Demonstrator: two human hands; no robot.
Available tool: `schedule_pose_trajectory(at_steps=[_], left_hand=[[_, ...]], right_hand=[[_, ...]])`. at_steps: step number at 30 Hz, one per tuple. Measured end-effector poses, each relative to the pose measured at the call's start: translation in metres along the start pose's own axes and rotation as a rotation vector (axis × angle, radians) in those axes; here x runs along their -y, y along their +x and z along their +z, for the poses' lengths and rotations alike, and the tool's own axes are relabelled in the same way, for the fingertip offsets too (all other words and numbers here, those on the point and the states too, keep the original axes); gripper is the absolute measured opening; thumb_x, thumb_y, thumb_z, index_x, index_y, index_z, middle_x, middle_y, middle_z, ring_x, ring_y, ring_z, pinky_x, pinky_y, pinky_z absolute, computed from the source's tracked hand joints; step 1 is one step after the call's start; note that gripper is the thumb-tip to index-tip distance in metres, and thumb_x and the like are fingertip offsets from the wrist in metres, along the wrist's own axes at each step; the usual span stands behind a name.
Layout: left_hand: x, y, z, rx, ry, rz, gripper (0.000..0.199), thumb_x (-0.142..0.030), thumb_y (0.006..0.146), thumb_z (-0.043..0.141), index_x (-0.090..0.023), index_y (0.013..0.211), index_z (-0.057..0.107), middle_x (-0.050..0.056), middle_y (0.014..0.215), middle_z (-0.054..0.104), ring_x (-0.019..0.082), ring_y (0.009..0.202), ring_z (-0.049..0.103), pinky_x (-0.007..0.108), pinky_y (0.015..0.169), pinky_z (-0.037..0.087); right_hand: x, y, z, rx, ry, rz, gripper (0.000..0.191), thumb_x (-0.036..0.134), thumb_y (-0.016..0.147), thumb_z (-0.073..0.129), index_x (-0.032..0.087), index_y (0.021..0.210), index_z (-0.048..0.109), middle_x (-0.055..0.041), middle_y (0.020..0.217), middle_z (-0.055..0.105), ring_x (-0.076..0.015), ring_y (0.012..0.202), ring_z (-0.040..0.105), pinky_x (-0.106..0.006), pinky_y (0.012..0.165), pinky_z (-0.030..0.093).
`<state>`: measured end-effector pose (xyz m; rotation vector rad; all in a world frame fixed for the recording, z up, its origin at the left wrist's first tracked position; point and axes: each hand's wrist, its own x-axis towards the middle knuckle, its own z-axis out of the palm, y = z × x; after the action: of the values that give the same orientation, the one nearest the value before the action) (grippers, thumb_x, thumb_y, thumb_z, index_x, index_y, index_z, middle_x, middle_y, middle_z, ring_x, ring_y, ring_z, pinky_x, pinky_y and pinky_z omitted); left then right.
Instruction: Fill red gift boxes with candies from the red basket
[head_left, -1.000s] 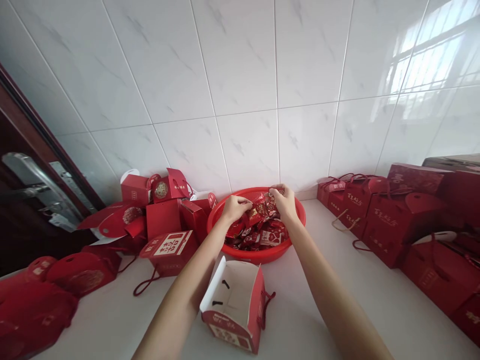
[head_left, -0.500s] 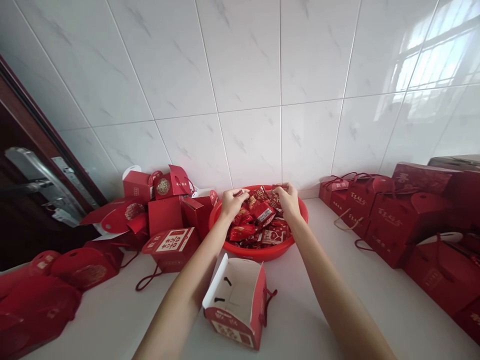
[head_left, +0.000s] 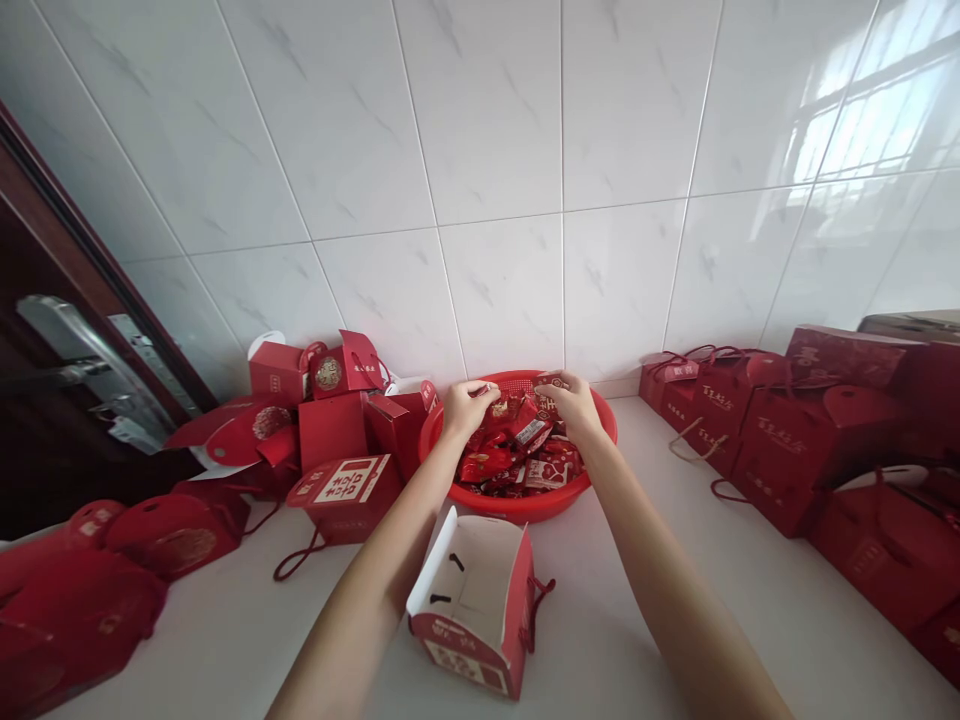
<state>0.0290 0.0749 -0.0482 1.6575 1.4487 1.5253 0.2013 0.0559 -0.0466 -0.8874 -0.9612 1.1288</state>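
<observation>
In the head view a red plastic basket [head_left: 525,512] full of red wrapped snack packets [head_left: 531,433] stands against the wall. My left hand [head_left: 466,410] is over its left side, thumb and fingers pinched on a small red wrapped packet, mostly hidden. Over the right side, my right hand [head_left: 570,404] is closed on a red packet with gold print [head_left: 547,398]. In front of the basket sits an open gift box [head_left: 480,590], red outside and white inside, with a red cord handle. Two dark cord ends show on its inner wall.
Several red gift boxes [head_left: 349,490] crowd the counter on the left, some with lids raised. More red boxes [head_left: 787,450] with cord handles line the right side. A white tiled wall [head_left: 495,290] rises behind. At far left is a dark door with a metal handle [head_left: 82,340].
Packets at the back of the basket have shifted, baring its mesh wall between my hands. My right hand has moved slightly left. The open gift box stays put.
</observation>
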Motion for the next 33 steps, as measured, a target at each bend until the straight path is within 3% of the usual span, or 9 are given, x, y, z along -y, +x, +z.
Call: schedule_pose_trajectory(at_steps=[8, 13, 17, 20, 27, 33], left_hand=[[0.006, 0.004, 0.004, 0.043, -0.136, -0.005, 0.026, -0.037, 0.062, 0.076, -0.016, 0.076, 0.078, 0.007, 0.081, 0.077, 0.024, 0.08, 0.068, 0.031, 0.073, 0.051], [0.007, 0.005, 0.005, 0.08, -0.196, -0.004, 0.03, -0.04, 0.059, 0.079, -0.016, 0.075, 0.077, 0.007, 0.084, 0.077, 0.024, 0.084, 0.068, 0.032, 0.076, 0.051], [0.007, 0.004, 0.005, 0.137, -0.231, -0.008, 0.034, -0.043, 0.057, 0.082, -0.016, 0.077, 0.078, 0.007, 0.084, 0.077, 0.023, 0.083, 0.068, 0.031, 0.076, 0.052], [0.007, 0.002, 0.005, 0.198, -0.24, -0.039, 0.036, -0.046, 0.06, 0.083, -0.017, 0.08, 0.078, 0.006, 0.082, 0.076, 0.022, 0.081, 0.068, 0.029, 0.071, 0.053], [-0.001, -0.002, 0.006, 0.216, -0.303, -0.124, 0.046, -0.061, 0.068, 0.074, -0.019, 0.085, 0.078, 0.007, 0.095, 0.076, 0.023, 0.087, 0.068, 0.028, 0.067, 0.055], [0.004, -0.001, 0.007, 0.205, -0.247, -0.129, 0.05, -0.067, 0.066, 0.074, -0.017, 0.077, 0.073, 0.005, 0.077, 0.072, 0.022, 0.08, 0.067, 0.028, 0.066, 0.055]], right_hand=[[-0.001, 0.002, 0.0, 0.071, 0.113, 0.108, 0.009, 0.022, 0.059, 0.071, 0.017, 0.064, 0.064, -0.0018, 0.059, 0.068, -0.0181, 0.058, 0.067, -0.028, 0.057, 0.054], [0.004, -0.005, -0.002, 0.188, -0.042, 0.159, 0.011, 0.021, 0.061, 0.074, 0.017, 0.067, 0.066, -0.0025, 0.064, 0.071, -0.0169, 0.058, 0.066, -0.026, 0.051, 0.052], [0.005, -0.008, -0.004, 0.262, -0.187, 0.155, 0.017, 0.024, 0.061, 0.078, 0.018, 0.061, 0.062, 0.0009, 0.055, 0.064, -0.0144, 0.05, 0.058, -0.024, 0.043, 0.045], [0.001, -0.006, -0.006, 0.295, -0.191, 0.107, 0.021, 0.026, 0.058, 0.08, 0.018, 0.06, 0.061, 0.0018, 0.053, 0.062, -0.0146, 0.05, 0.057, -0.025, 0.045, 0.044], [-0.007, 0.0, -0.007, 0.222, -0.12, 0.064, 0.02, 0.031, 0.062, 0.078, 0.018, 0.068, 0.063, -0.0017, 0.062, 0.068, -0.0187, 0.06, 0.064, -0.028, 0.054, 0.049], [-0.009, 0.003, -0.005, 0.168, -0.044, 0.058, 0.021, 0.032, 0.061, 0.077, 0.019, 0.07, 0.062, -0.0003, 0.061, 0.066, -0.018, 0.059, 0.063, -0.029, 0.057, 0.051]])
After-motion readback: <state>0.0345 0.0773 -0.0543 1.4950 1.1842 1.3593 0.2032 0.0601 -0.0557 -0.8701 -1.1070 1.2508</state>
